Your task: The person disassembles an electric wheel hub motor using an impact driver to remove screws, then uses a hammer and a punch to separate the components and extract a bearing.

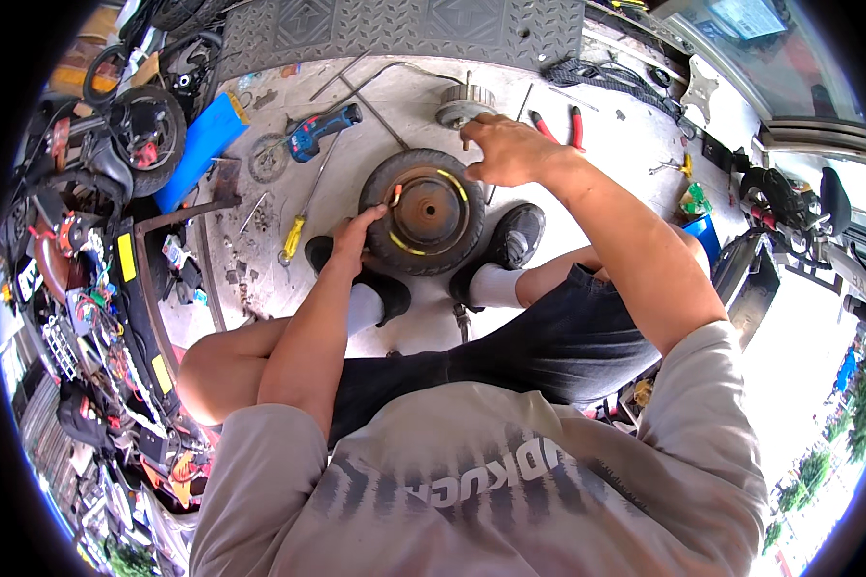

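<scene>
A small black tyre on a rusty wheel hub [425,212] lies flat on the concrete floor between my two black shoes. My left hand [359,234] grips the tyre's left edge, with an orange-handled tool poking up beside the fingers. My right hand [505,149] rests on the tyre's upper right edge, fingers curled over the rubber. I am squatting over the wheel.
A blue power drill [319,130] and a yellow-handled screwdriver [292,238] lie left of the wheel. Red-handled pliers [558,125] and a grey metal hub [464,102] lie behind it. A stripped scooter deck with wiring [96,288] stands at the left, a black ramp plate [404,29] at the back.
</scene>
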